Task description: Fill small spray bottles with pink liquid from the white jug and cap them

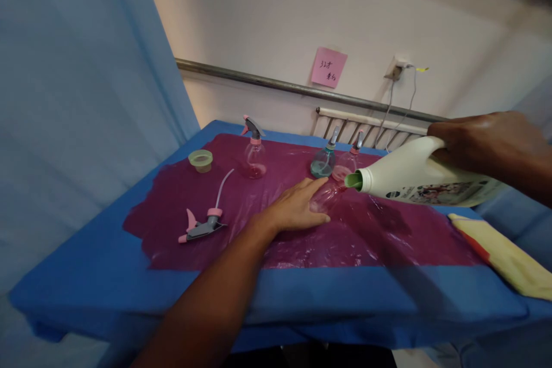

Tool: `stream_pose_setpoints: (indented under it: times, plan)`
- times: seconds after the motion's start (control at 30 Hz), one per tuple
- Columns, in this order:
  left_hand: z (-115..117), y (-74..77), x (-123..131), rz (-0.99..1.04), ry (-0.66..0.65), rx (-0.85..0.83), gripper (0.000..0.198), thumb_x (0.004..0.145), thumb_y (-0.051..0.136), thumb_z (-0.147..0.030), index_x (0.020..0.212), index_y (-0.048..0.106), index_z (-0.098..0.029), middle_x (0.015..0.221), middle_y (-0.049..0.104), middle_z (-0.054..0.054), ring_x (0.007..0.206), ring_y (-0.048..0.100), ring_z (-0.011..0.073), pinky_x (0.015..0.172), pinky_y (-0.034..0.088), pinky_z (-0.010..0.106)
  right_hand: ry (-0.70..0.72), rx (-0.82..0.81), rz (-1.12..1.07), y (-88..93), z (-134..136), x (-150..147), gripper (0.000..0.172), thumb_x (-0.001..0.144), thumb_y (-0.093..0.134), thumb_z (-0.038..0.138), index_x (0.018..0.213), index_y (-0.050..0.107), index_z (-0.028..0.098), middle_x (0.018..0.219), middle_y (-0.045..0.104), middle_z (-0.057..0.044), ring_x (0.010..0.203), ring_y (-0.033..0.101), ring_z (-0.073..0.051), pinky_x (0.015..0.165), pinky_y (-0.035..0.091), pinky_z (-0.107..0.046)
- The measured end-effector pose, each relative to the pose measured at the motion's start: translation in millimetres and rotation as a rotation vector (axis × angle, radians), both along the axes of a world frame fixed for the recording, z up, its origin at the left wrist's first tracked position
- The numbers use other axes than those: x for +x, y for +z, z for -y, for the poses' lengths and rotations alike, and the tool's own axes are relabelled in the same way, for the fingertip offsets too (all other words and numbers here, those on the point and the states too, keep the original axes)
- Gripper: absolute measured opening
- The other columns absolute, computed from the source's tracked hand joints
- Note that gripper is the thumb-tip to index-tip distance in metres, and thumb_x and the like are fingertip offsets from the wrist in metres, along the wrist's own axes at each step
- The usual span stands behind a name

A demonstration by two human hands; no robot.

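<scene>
My left hand [302, 207] is wrapped round a clear spray bottle [328, 196] with no spray head on it. The bottle leans to the right, its neck at the green spout of a cream-coloured detergent jug [414, 175]. Gripping the jug's handle, my right hand [478, 141] tips it nearly level, mouth towards the bottle. Whether liquid is flowing is hard to make out. To the left lies a loose grey and pink trigger spray head [211, 223] with its tube. A pale green cap [200, 161] sits behind it.
Behind stand a pink-collared spray bottle [255, 158], a teal spray bottle [322, 164] and another pink one [345, 165]. Purple plastic sheeting [267, 241] covers part of the blue table cloth [107, 270]. A folded yellow cloth [504, 253] lies at right; a curtain [86, 98] hangs left.
</scene>
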State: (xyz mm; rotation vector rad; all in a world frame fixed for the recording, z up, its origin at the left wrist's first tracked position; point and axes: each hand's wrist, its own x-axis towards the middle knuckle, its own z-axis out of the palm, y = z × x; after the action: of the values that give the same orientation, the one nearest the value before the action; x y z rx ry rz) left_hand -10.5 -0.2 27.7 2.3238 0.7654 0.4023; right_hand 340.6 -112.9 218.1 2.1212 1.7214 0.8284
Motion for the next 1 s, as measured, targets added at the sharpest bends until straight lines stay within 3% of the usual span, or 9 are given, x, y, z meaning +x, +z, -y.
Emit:
stream_pose_setpoints:
  times: [0.37,0.73,1.0]
  plan:
    - [1.0,2.0,-1.2,0.008,-0.008,-0.003,0.109,0.088,0.083,-0.054,0.184,0.036,-0.036,0.178,0.052,0.014,0.160,0.058,0.0457,0.132,0.050,0.062,-0.033,-0.006,-0.019,1.4,0.3,0.3,0.021,0.089,0.055,0.051,0.090,0.067,0.033,0.100,0.083,-0.006,0.077,0.069,-0.029,0.061,0.036,-0.040]
    - [0.8,2.8,-1.5,0.007,-0.012,0.005,0.109,0.088,0.084,-0.054,0.184,0.036,-0.037,0.176,0.054,0.014,0.160,0.057,0.0474,0.131,0.050,0.064,0.044,0.033,-0.026,-0.6,0.3,4.5,0.022,0.087,0.055,0.052,0.088,0.066,0.033,0.096,0.082,-0.007,0.072,0.064,-0.029,0.059,0.032,-0.040]
    - [0.5,1.5,-0.6,-0.006,-0.004,0.009,0.110,0.089,0.085,-0.055,0.185,0.035,-0.036,0.179,0.052,0.014,0.162,0.056,0.0461,0.133,0.049,0.061,-0.013,0.012,-0.016,0.1,0.0,1.1,0.022,0.089,0.056,0.052,0.091,0.065,0.032,0.099,0.081,-0.007,0.075,0.067,-0.029,0.062,0.032,-0.039]
